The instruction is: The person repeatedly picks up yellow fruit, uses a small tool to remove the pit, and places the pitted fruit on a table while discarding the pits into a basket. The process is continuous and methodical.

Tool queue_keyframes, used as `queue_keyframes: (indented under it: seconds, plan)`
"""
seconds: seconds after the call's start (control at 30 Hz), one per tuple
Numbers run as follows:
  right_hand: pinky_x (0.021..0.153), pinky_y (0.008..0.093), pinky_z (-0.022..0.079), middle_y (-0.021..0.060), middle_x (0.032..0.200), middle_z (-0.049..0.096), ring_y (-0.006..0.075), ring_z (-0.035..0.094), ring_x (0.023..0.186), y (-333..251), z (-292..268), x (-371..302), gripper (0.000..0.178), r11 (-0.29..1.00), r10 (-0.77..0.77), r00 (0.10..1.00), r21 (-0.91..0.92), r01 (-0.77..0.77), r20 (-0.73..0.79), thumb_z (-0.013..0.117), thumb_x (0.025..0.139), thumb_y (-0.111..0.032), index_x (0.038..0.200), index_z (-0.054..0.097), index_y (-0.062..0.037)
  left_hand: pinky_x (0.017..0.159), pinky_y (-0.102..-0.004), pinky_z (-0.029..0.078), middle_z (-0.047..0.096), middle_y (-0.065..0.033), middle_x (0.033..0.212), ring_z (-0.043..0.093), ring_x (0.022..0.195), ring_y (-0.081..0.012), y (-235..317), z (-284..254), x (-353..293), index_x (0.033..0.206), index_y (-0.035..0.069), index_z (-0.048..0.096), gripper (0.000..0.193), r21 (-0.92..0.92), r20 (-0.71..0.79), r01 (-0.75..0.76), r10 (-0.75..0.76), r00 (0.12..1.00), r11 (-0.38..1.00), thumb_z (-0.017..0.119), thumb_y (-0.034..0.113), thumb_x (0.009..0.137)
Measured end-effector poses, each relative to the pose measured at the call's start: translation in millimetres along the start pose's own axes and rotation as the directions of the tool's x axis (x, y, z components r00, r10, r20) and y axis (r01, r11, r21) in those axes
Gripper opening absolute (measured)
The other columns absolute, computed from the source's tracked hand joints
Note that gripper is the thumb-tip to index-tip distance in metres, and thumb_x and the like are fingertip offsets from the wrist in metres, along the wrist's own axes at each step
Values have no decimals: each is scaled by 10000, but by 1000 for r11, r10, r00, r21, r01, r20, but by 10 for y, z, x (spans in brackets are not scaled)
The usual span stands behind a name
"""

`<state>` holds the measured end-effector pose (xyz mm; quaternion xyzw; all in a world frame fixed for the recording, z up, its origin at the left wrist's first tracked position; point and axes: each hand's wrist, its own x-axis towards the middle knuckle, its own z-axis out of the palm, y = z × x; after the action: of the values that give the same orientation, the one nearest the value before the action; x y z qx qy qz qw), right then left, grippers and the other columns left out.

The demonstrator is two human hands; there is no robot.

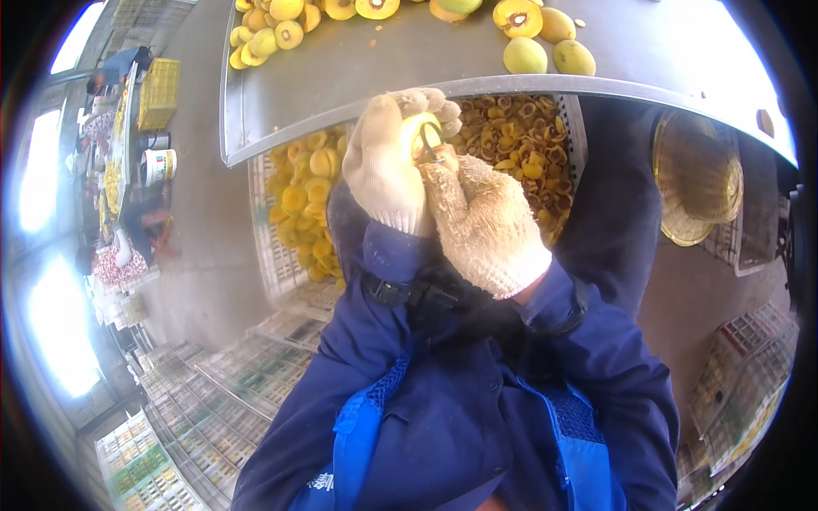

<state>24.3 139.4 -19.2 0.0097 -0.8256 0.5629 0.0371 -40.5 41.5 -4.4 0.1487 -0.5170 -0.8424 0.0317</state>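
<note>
In front of my chest, my left hand (385, 162), in a pale knitted glove, cups a yellow peach half (417, 134) with its fingers curled over the far side. My right hand (486, 217), in a rougher, stained glove, grips the short handle of a pitting knife (430, 143). The knife's dark, curved blade lies against the fruit's cut face. How deep it sits in the flesh I cannot tell. Both hands meet just short of the metal table's edge. Below them to the left is a crate of yellow peach halves (308, 192); to the right, a crate of brownish pit scraps (532, 149).
Several whole and halved peaches (285, 34) lie on the metal table (383, 64) ahead. Wicker baskets (699, 170) stand at the right. Plastic crates (213, 392) are stacked behind on the left. At far left, people work by another table, near a yellow crate (159, 94) and white bucket (158, 167).
</note>
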Motion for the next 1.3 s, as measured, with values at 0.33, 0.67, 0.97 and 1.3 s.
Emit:
queue_keyframes:
  seconds: [0.33, 0.67, 0.97, 1.3]
  plan:
    - [496, 412, 477, 104, 596, 605, 273, 600, 496, -168, -350, 156, 518, 746, 367, 832, 403, -530, 416, 615, 1144, -471, 904, 721, -24, 716, -439, 603, 751, -215, 985, 728, 819, -331, -65, -112, 99, 1021, 12, 689, 376, -81, 194, 119, -101, 976, 990, 569, 349, 1137]
    - [430, 323, 380, 29, 587, 559, 133, 500, 436, 77, -354, 193, 561, 597, 308, 779, 527, -605, 546, 588, 1165, -479, 870, 695, -14, 687, -389, 611, 770, -202, 981, 730, 770, -273, 116, -99, 326, 1031, -40, 715, 382, 495, 287, 74, -243, 926, 866, 594, 313, 1115]
    - [411, 335, 373, 20, 546, 520, 157, 490, 414, 126, -401, 221, 544, 669, 365, 740, 393, -631, 565, 673, 1111, -508, 904, 723, -8, 717, -404, 612, 766, -182, 945, 724, 766, -281, -12, -83, 234, 1013, -20, 710, 388, 182, 138, 418, -444, 886, 890, 603, 341, 1109]
    - [416, 284, 372, 5, 612, 560, 132, 485, 440, 351, -352, -97, 445, -8, 229, 601, 619, -786, 766, 675, 1132, -455, 884, 686, -86, 823, -364, 600, 801, -181, 999, 746, 883, -264, 214, -270, 363, 905, -61, 770, 295, 464, 792, -231, -284, 540, 855, 645, 136, 1086]
